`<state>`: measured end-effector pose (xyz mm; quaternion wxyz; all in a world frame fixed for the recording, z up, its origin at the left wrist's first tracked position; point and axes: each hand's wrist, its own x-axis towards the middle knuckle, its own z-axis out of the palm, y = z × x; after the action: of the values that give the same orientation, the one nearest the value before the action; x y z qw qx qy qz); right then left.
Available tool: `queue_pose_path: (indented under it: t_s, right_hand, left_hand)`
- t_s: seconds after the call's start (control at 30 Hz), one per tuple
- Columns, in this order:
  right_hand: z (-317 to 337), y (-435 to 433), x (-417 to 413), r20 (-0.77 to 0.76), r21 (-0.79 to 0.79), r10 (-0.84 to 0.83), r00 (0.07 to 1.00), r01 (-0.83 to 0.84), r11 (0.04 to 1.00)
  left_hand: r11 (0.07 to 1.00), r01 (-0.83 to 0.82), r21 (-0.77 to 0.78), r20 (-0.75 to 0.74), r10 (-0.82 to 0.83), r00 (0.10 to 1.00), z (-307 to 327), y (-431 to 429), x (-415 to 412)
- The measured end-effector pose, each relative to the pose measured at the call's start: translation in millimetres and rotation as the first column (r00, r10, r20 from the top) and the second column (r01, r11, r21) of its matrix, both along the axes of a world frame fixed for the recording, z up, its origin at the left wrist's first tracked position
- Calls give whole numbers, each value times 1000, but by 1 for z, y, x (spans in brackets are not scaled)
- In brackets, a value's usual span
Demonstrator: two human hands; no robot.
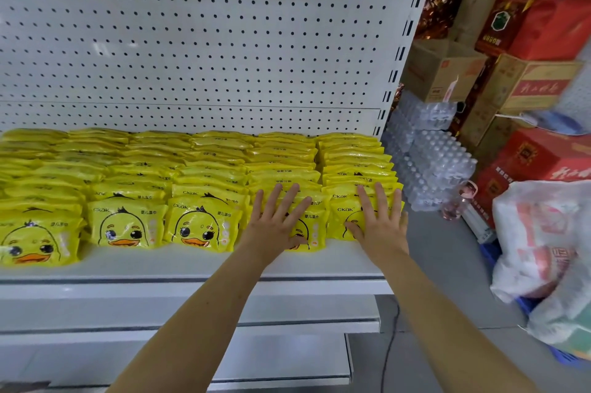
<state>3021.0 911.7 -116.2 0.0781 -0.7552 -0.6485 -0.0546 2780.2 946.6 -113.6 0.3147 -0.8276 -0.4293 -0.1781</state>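
Head camera, looking forward and down at a white metal shop shelf [192,268] backed by a perforated pegboard panel [192,40].

The shelf carries yellow wet-wipe packs [201,223] printed with a cartoon duck face. They stand in several rows running from the front edge to the panel, each pack leaning on the one behind it so the duck faces the shopper.

Two bare arms reach in from the bottom of the frame. The left hand [278,216] lies flat against the second-row front pack [311,226], one row in from the right end. Its fingers are straight and fanned apart, gripping nothing. The right hand [380,219] lies flat against the end-row front pack [343,216] at the shelf's right end. Its fingers are also straight and a little apart, and they too grip nothing. The open palms look placed to press the two rows back and square their fronts. These two packs stand a little further back than the front packs to their left, which fits that reading.

To the right of the shelving, shrink-wrapped bottled water [438,162] is stacked on the floor. Brown cardboard cartons [447,72] and red cartons [550,27] are piled behind it. A pink bottle [460,200] stands beside the water, and a bulging white plastic bag [543,248] sits at the far right. Lower white shelves [192,328] show beneath the arms.
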Motion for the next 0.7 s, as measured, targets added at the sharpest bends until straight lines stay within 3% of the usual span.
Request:
queue_pose_path:
  t_s: [0.17,0.43,0.7]
  right_hand:
    - [6,-18,0,-18,-7,-4,1000,4,1000]
    - [-2,-32,-6,25,61,77,997,-78,995]
    - [-5,-13,-3,53,-37,117,992,-115,993]
  left_hand:
    - [997,45,-55,47,-43,998,4,-10,-8]
    - [998,36,-56,-33,-38,999,3,-15,-14]
    - [999,20,-49,-25,-22,999,-1,1,-11]
